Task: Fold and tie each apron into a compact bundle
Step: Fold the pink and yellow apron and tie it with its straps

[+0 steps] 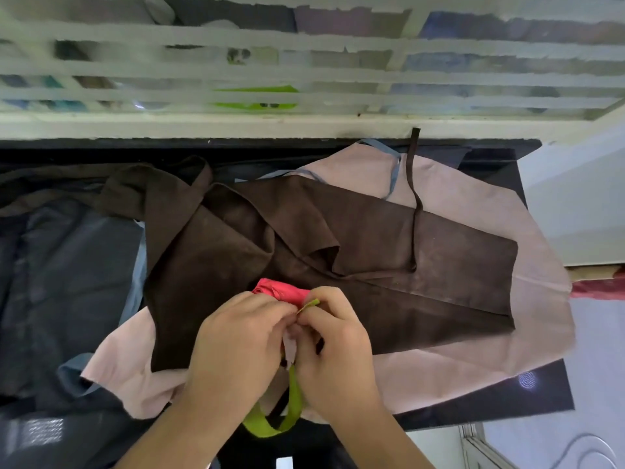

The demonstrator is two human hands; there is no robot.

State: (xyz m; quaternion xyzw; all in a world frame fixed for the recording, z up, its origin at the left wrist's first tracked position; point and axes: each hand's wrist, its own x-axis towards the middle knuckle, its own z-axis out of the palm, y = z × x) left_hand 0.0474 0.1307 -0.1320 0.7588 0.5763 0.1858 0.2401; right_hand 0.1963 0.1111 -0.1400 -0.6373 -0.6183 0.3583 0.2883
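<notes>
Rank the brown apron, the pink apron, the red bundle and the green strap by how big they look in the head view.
1. Brown apron and pink apron: unsure, brown covers much of pink.
2. Red bundle, mostly hidden by hands.
3. Green strap.

Our hands are hiding most of the red bundle (280, 290) and where the green strap (295, 394) is running; the window grille (304, 79) is blurring.

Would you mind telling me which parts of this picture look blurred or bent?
Head view: the white slatted rail at the top is smeared by blur; the black table edges bow from the wide lens; the brown apron and both hands look fairly sharp.
</notes>
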